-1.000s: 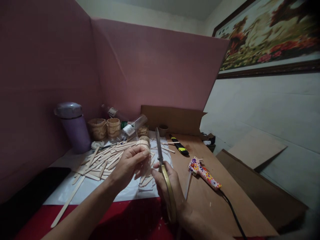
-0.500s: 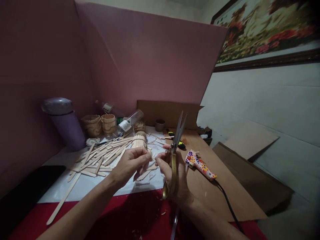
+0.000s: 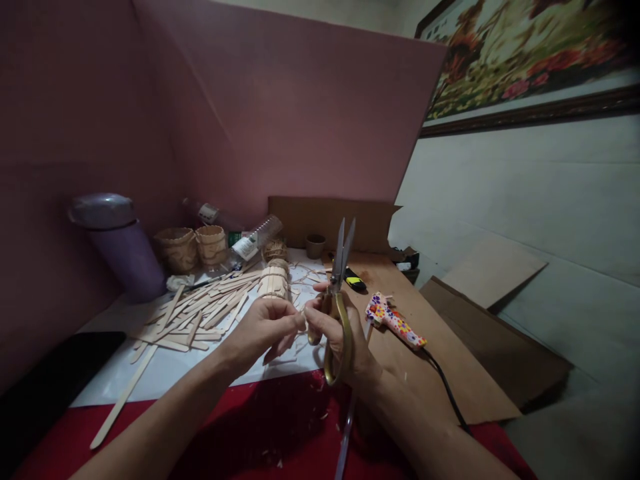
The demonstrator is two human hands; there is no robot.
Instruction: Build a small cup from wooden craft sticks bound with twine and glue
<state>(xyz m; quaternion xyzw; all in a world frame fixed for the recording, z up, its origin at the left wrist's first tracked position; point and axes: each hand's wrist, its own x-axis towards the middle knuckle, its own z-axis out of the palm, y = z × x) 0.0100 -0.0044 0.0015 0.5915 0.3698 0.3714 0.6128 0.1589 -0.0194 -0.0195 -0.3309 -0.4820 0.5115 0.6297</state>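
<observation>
My right hand [image 3: 350,340] is wrapped round the gold-handled scissors [image 3: 341,257], whose blades point up, slightly apart. My left hand [image 3: 273,327] is closed in a pinch, its fingertips close to those of my right hand; whatever it pinches is too small to make out. Just beyond my left hand stands a bundle of wooden sticks [image 3: 274,283] bound with twine. Many loose craft sticks [image 3: 200,319] lie heaped on white paper to the left. To the right, a flower-patterned glue gun [image 3: 395,321] rests on the brown board.
At the back left are a purple bottle [image 3: 127,257], two carved wooden-looking cups [image 3: 211,245] and a clear plastic bottle [image 3: 257,239]. A twine ball [image 3: 275,251], a small pot [image 3: 315,246] and a black-yellow cutter [image 3: 355,280] lie farther back. The glue gun's black cord runs toward the front right.
The scissors and my right hand have shifted slightly left, and the blades stand more upright. My hands are closer together. The whole view has moved a little.
</observation>
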